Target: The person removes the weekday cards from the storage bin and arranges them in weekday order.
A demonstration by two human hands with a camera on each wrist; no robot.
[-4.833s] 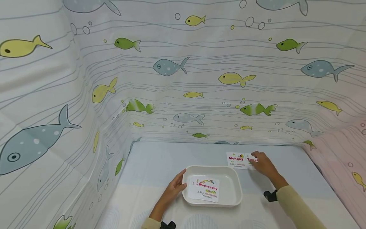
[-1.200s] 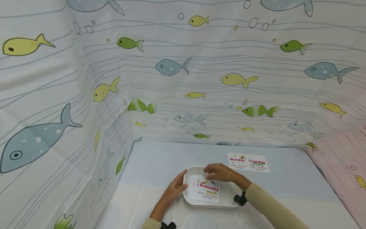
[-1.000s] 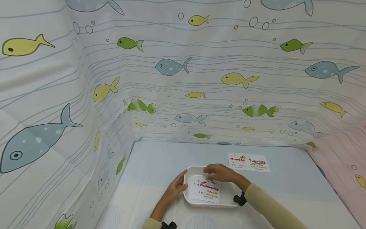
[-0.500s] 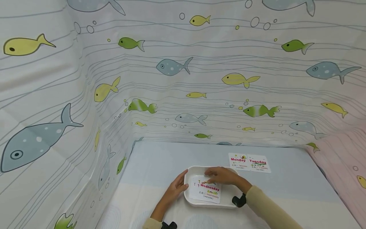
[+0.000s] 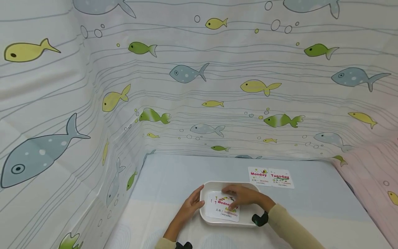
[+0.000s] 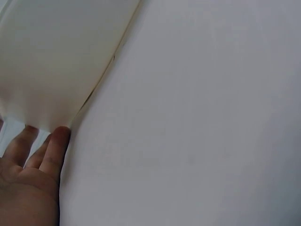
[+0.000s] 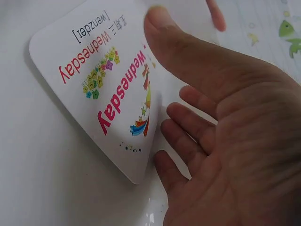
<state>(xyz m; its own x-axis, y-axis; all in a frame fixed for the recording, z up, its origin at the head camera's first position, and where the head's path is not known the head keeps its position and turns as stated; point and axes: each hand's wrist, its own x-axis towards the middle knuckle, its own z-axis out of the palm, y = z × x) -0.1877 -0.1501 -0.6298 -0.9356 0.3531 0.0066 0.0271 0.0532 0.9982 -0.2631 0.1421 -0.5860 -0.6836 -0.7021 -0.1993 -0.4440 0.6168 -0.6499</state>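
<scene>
In the head view a white plastic tray (image 5: 248, 219) holds a stack of white cards, the top one a Wednesday card (image 5: 222, 215) with red lettering and coloured pictures. My left hand (image 5: 189, 204) holds the tray's left side, with its thumb at the rim; the left wrist view shows fingers (image 6: 57, 150) against the outer wall. Over the tray, my right hand (image 5: 247, 195) has its thumb above the card and its fingers by the card's far edge. From the right wrist view, thumb and fingers (image 7: 171, 172) are spread apart, with the fingertips close to the card's edge.
Behind the tray to the right, a Monday card (image 5: 258, 176) and a Tuesday card (image 5: 281, 178) lie side by side on the pale tablecloth (image 5: 186, 169). Fish-printed curtains (image 5: 199, 93) surround the table at the back and sides.
My right hand has left the Tuesday card and come over the tray. In the last half second its thumb has moved down across the Wednesday card. My left hand stays at the tray.
</scene>
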